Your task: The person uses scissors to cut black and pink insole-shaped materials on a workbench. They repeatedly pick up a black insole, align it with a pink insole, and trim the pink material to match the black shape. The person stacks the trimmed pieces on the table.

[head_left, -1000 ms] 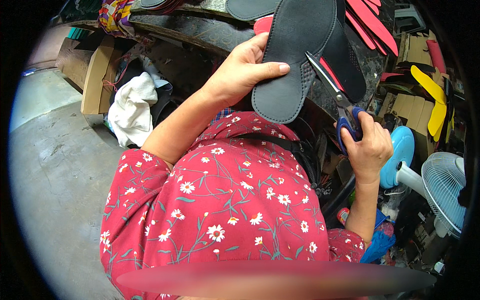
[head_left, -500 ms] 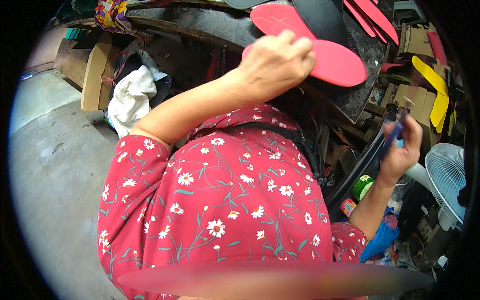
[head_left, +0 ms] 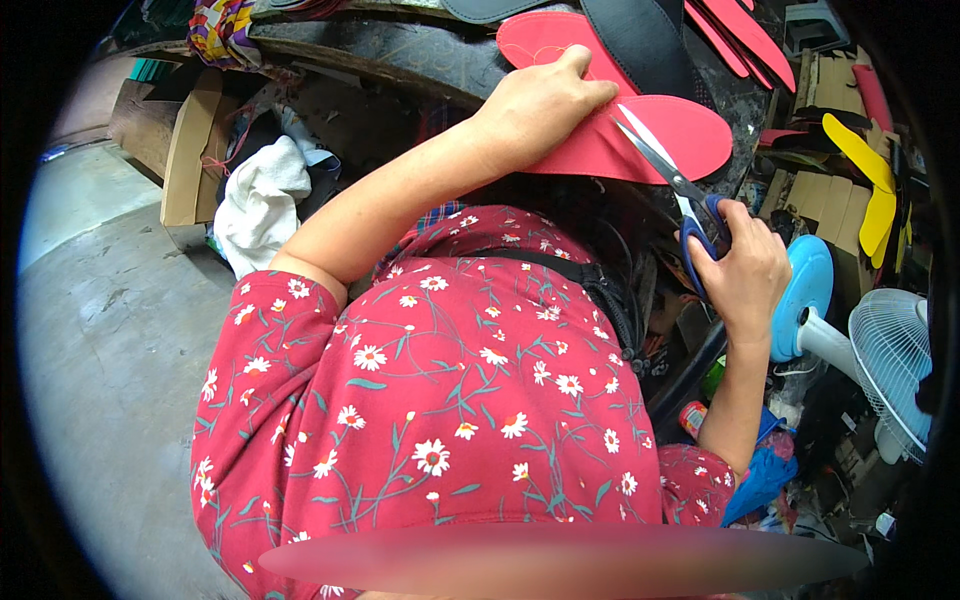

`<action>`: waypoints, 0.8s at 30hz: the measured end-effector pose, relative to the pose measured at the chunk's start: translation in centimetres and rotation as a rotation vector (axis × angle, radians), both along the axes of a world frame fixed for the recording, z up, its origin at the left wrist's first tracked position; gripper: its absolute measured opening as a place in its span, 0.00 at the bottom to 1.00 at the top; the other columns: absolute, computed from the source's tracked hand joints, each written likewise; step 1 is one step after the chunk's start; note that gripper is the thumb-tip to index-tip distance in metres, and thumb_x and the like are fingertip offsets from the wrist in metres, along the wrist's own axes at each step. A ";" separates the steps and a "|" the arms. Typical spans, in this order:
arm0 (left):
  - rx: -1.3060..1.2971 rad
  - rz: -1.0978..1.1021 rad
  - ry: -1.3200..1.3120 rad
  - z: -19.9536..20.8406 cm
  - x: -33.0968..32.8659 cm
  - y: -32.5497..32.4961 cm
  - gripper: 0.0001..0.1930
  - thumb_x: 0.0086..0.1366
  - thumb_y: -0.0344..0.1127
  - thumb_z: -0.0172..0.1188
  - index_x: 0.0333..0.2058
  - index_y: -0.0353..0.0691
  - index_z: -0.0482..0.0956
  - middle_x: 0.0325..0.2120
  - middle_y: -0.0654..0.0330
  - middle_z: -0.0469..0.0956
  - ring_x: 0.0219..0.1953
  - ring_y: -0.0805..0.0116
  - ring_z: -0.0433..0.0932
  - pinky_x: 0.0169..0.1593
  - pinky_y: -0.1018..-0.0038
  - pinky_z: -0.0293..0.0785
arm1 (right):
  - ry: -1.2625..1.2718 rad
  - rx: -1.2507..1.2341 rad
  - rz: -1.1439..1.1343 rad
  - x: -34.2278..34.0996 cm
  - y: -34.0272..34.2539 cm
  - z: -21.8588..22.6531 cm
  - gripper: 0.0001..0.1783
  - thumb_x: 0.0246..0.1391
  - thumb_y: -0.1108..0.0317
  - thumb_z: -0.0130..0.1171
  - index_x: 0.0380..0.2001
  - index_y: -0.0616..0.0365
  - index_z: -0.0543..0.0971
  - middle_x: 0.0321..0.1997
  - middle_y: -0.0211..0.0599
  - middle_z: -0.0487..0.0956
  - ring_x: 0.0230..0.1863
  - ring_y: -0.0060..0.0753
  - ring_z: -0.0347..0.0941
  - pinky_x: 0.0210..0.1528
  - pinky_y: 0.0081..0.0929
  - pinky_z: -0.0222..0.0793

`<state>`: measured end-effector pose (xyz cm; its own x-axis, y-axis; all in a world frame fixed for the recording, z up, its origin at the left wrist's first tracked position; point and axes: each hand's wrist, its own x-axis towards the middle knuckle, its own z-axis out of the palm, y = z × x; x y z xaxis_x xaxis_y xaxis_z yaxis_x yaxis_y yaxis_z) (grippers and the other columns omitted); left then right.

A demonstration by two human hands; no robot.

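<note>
My left hand [head_left: 540, 108] is closed on the near end of a pink shoe insole [head_left: 690, 128] with stitching along its rim. Blue-handled scissors [head_left: 684, 188] are in my right hand [head_left: 745, 262], with fingers through the loops. Their blades stand slightly apart, tips over the insole's surface beside my left hand. Behind it, a second pink insole [head_left: 570, 38] lies on the dark table with a loose thread across it. A black strap-like piece [head_left: 640, 45] overlaps that second insole.
More pink insoles [head_left: 745, 45] lie at the far right of the dark table [head_left: 400, 62]. On the right stand a blue-and-white fan [head_left: 890, 370] and yellow sole-shaped pieces [head_left: 862, 165]. A white cloth [head_left: 262, 200] hangs by a cardboard box [head_left: 190, 150] on the left.
My right hand has swung up and left, bringing the scissors over the insole. My left hand has shifted slightly, and the insole it holds has tilted and moved a little.
</note>
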<state>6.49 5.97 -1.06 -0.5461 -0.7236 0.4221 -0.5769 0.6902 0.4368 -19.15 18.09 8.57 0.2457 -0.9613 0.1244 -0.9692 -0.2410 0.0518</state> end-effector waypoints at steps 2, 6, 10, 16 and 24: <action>-0.018 -0.001 0.099 -0.6 -0.1 -0.4 0.03 0.64 0.31 0.59 0.36 0.41 0.77 0.31 0.54 0.73 0.33 0.50 0.79 0.36 0.59 0.78 | 0.012 -0.018 0.040 0.4 -0.5 -0.3 0.21 0.39 0.56 0.74 0.36 0.49 0.78 0.27 0.32 0.80 0.30 0.35 0.76 0.33 0.35 0.67; 0.006 0.009 0.204 -1.4 -0.2 -0.5 0.04 0.63 0.30 0.60 0.36 0.39 0.76 0.32 0.52 0.74 0.35 0.50 0.79 0.36 0.59 0.77 | 0.128 0.018 0.051 0.7 -0.5 -1.5 0.20 0.40 0.56 0.74 0.33 0.49 0.77 0.25 0.31 0.80 0.27 0.36 0.76 0.31 0.34 0.66; 0.048 0.010 0.272 -0.8 0.4 -0.4 0.05 0.63 0.29 0.60 0.36 0.37 0.76 0.34 0.52 0.76 0.37 0.49 0.79 0.39 0.60 0.77 | 0.085 0.054 0.039 0.5 -0.3 -2.0 0.19 0.40 0.56 0.74 0.32 0.49 0.76 0.24 0.31 0.80 0.27 0.38 0.77 0.32 0.33 0.68; -0.004 -0.098 0.043 0.2 2.4 1.1 0.05 0.61 0.28 0.59 0.36 0.37 0.79 0.38 0.55 0.76 0.41 0.53 0.80 0.43 0.64 0.78 | -0.024 0.101 -0.028 0.5 -0.3 -1.1 0.22 0.37 0.55 0.74 0.36 0.49 0.79 0.26 0.34 0.81 0.29 0.39 0.78 0.36 0.37 0.70; -0.172 -0.023 -0.017 -0.9 1.0 1.0 0.06 0.62 0.30 0.57 0.37 0.37 0.72 0.33 0.55 0.71 0.38 0.56 0.78 0.40 0.66 0.78 | 0.079 0.007 0.103 1.9 -0.3 -1.4 0.22 0.37 0.54 0.75 0.33 0.50 0.77 0.24 0.31 0.78 0.28 0.34 0.76 0.32 0.33 0.67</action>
